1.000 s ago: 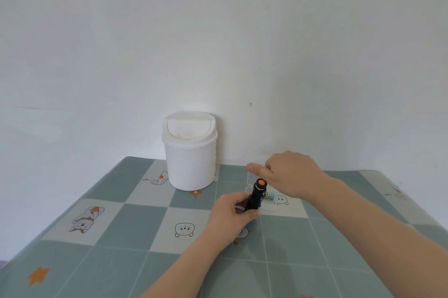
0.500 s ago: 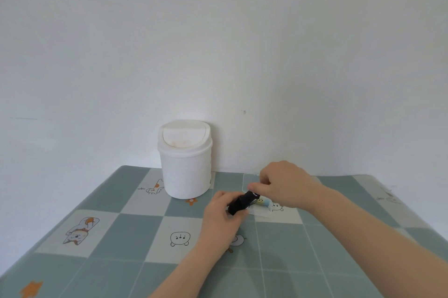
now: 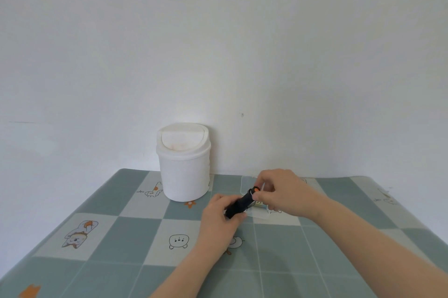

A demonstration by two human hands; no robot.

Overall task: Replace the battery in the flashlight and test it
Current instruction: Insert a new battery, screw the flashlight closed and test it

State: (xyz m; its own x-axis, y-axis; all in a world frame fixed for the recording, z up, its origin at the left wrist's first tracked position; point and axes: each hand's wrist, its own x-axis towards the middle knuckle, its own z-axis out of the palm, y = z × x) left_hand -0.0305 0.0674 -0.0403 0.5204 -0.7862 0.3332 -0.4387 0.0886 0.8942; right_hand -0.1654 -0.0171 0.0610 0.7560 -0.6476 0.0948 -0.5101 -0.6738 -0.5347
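- Head view: the flashlight (image 3: 238, 204) is being held low over the table (image 3: 121, 237), tilted, body wrapped snugly in the left hand (image 3: 221, 217).
- Its orange-tipped end cap (image 3: 255, 191) is being pinched closed-fingered by the right hand (image 3: 282, 192).
- Probably best if the body's being kept still while only the cap's being twisted, over the clear tray (image 3: 260, 212), bin (image 3: 183, 161) well clear.
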